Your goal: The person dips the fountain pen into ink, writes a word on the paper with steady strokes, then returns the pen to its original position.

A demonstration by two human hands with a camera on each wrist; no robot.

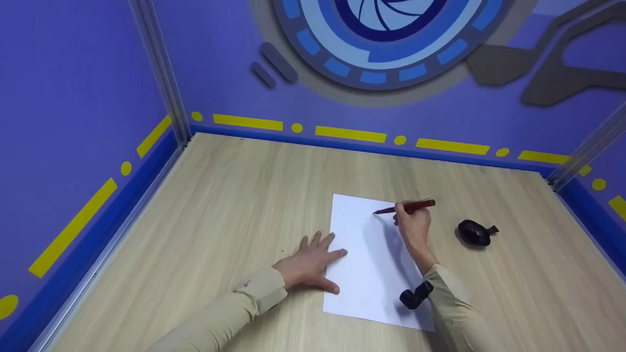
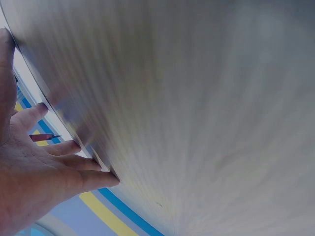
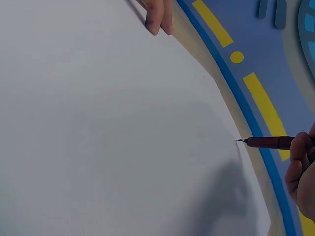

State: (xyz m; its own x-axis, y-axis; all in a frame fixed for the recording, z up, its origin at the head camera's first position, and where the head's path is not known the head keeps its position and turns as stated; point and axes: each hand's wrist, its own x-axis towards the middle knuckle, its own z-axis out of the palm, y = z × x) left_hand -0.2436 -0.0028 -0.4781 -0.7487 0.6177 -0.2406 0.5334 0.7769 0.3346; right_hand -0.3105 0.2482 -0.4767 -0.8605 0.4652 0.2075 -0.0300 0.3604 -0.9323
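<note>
A white sheet of paper (image 1: 362,274) lies on the wooden table. Along its left edge rests my left hand (image 1: 313,261), fingers spread, thumb and forefinger on the sheet. My right hand (image 1: 414,227) pinches a dark red fountain pen (image 1: 419,204) over the upper right of the paper. In the right wrist view the pen (image 3: 270,142) has its metal nib down at the paper's surface. A tiny faint mark shows near the sheet's far left part. The left wrist view shows the left palm (image 2: 29,177) from below, fingertips along the paper's edge.
A black, rounded object with a small tab (image 1: 474,233) sits on the table (image 1: 234,195) right of the paper. A small black device (image 1: 415,296) at the right wrist overhangs the sheet. Blue-purple panels (image 1: 220,73) with yellow markings border the table.
</note>
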